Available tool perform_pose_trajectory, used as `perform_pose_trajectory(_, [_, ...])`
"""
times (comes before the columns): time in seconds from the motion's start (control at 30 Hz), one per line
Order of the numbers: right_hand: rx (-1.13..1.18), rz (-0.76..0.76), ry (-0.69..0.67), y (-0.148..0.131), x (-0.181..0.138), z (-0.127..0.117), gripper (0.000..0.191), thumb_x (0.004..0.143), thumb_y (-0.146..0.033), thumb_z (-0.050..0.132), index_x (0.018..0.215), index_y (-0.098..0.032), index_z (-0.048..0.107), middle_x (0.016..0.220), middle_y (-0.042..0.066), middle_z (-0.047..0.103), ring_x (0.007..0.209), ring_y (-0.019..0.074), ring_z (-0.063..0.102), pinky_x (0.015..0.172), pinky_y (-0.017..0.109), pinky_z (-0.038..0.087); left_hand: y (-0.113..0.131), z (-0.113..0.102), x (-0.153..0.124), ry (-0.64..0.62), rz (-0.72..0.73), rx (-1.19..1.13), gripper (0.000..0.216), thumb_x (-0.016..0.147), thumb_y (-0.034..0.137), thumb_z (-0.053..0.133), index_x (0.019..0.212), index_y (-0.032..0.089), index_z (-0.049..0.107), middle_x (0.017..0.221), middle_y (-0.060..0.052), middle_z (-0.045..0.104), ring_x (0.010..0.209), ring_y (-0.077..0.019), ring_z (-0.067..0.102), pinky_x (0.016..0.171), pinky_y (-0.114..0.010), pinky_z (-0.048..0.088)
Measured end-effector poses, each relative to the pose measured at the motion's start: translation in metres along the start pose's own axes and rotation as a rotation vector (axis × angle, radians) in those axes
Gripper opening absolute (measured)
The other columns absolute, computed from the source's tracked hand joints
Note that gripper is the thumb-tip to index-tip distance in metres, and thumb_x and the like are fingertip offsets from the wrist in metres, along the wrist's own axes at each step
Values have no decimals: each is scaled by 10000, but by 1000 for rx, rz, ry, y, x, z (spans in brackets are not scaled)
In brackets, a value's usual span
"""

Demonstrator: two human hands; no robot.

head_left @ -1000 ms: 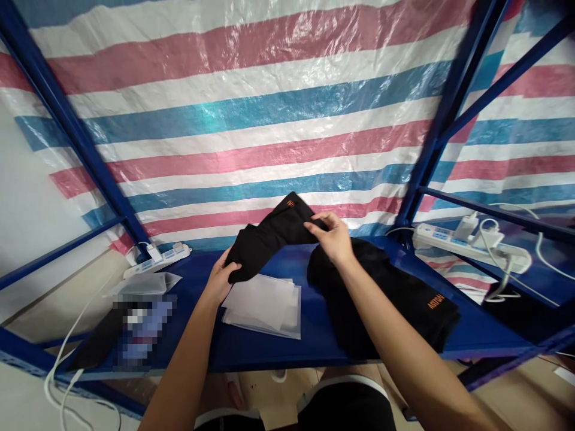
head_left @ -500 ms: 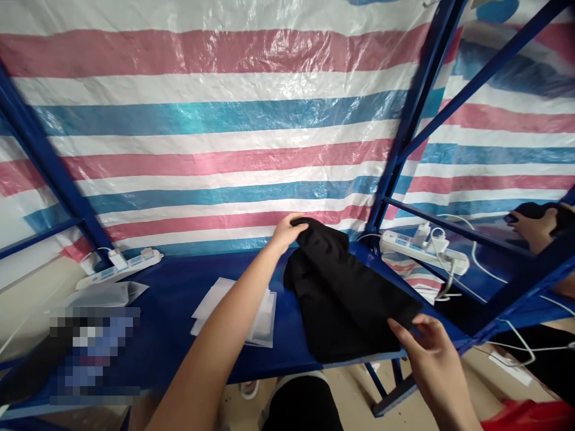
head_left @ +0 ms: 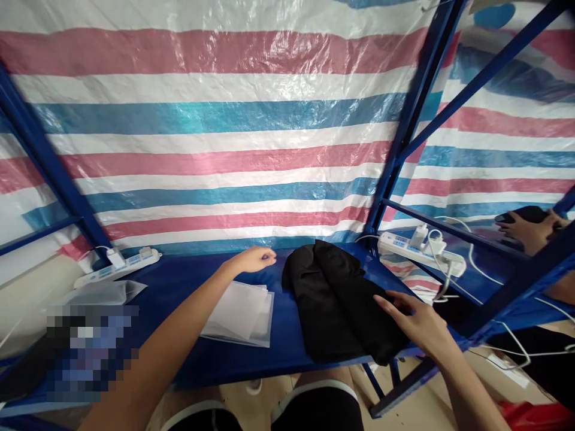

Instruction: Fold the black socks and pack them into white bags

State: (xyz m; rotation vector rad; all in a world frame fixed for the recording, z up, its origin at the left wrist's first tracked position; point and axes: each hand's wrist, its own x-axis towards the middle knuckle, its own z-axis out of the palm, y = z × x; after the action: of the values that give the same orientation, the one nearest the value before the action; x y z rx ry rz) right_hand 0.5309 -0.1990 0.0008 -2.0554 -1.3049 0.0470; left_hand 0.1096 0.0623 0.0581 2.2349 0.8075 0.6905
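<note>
A folded black cloth garment (head_left: 332,305) lies on the right half of the blue tabletop (head_left: 179,281), its right part laid over the rest. My right hand (head_left: 415,317) rests at the garment's right side, fingertips touching the fabric, thumb and fingers apart and not gripping. My left hand (head_left: 256,258) is in the air left of the garment, clear of it, with its fingers curled in and nothing visible in them. Below my left wrist is a small stack of translucent plastic bags (head_left: 242,314), partly covered by my forearm.
Power strips lie at the back left (head_left: 119,267) and back right (head_left: 422,254), with plugs and white cables. Another clear bag (head_left: 108,293) is at the left, near a blurred-out patch. Blue metal posts (head_left: 404,131) frame the table. Another person's hands (head_left: 530,230) hold something dark at far right.
My left hand has let go of the garment's far edge and moved left. The lifted flap has come down onto the rest. My right hand has shifted slightly left and up, loosening its pinch.
</note>
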Motion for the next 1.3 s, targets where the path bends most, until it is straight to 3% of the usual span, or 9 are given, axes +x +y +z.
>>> perform_pose_trajectory(0.17, [-4, -198, -98, -8, 31, 4, 555, 747, -797, 631, 785, -266, 790, 937, 109, 806, 896, 381, 755, 804, 506, 558, -25, -44, -64, -187, -176, -31, 541, 497, 478, 1009, 984, 305, 849, 994, -73, 840, 883, -320, 795, 733, -322, 573])
perform_pose_trajectory(0.33, [64, -367, 7, -65, 8, -4, 421, 904, -638, 620, 954, -247, 769, 1043, 129, 796, 951, 359, 755, 856, 489, 574, -30, -56, -88, -224, -233, -3, 659, 376, 501, 1033, 975, 299, 848, 899, -61, 824, 728, -297, 776, 643, -325, 551])
perform_pose_trajectory(0.53, [318, -732, -828, -169, -19, -11, 337, 934, -535, 748, 1167, -300, 815, 1193, 78, 802, 1058, 301, 768, 903, 389, 631, -29, -47, -85, -348, -329, 211, 562, 396, 545, 997, 849, 283, 793, 772, -2, 750, 633, -231, 655, 589, -309, 434])
perform_pose_trajectory(0.67, [349, -682, -869, -182, 20, -6, 401, 955, -584, 713, 1104, -229, 824, 1029, 75, 826, 946, 277, 782, 873, 390, 629, -25, -48, -85, -397, -293, 244, 394, 529, 561, 935, 675, 260, 727, 726, 6, 714, 663, -216, 619, 587, -296, 362])
perform_pose_trajectory(0.87, [480, -642, -718, -203, 82, 37, 491, 953, -639, 702, 1189, -217, 785, 1145, 82, 813, 1057, 302, 759, 966, 441, 608, -23, -63, -89, -90, -244, -49, 442, 696, 617, 867, 885, 233, 755, 887, -32, 764, 820, -270, 693, 676, -304, 450])
perform_pose_trajectory(0.97, [613, -575, -542, -230, 98, 89, 595, 938, -683, 708, 1335, -240, 725, 1353, 110, 748, 1190, 330, 724, 1062, 507, 580, -27, -64, -89, 174, -211, -293, 508, 759, 636, 853, 1022, 216, 741, 1000, -59, 784, 895, -287, 720, 748, -329, 502])
perform_pose_trajectory(1.07, [842, -464, -390, -256, 102, 145, 708, 1027, -747, 505, 1586, -312, 517, 1601, 109, 572, 1433, 331, 585, 1113, 524, 562, -35, -56, -88, 498, -123, -508, 529, 796, 618, 855, 1110, 214, 725, 1072, -71, 790, 928, -278, 733, 818, -354, 533])
perform_pose_trajectory(1.13, [930, -460, -402, -267, 97, 174, 765, 1049, -774, 400, 1674, -334, 368, 1648, 108, 515, 1489, 310, 534, 1138, 529, 545, -42, -48, -88, 633, -59, -629, 536, 809, 583, 863, 1175, 220, 719, 1151, -78, 788, 1021, -279, 739, 911, -375, 548])
perform_pose_trajectory(1.3, [935, -608, -505, -274, 62, 205, 932, 1020, -744, 533, 1742, -303, 140, 1694, 152, 423, 1530, 310, 471, 1224, 553, 444, -59, -23, -90, 625, -99, -738, 571, 849, 529, 854, 1324, 244, 716, 1356, -95, 748, 1311, -326, 671, 1149, -470, 487])
